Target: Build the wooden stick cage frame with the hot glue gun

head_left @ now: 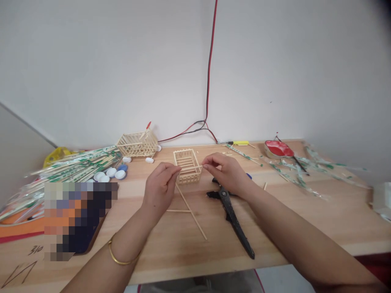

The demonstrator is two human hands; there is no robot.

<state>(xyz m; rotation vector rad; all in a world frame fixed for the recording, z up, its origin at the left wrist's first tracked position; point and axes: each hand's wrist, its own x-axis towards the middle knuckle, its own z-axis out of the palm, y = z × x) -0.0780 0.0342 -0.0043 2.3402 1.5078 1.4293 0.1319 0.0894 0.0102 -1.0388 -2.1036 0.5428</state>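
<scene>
Plain white wall behind, evenly lit, no shadows to speak of. Red-black cable runs down it to the far edge of the light wooden surface. Grey panel at left.

Handwritten "310" on the table

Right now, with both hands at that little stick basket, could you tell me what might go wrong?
The left hand and right hand pinch at the small stick basket from both sides; too much squeeze could probably crack its thin slats. The black cutting tool lies just under the right wrist, so a dropped forearm might catch it. Loose sticks lie between the arms and could be swept off the table.
</scene>
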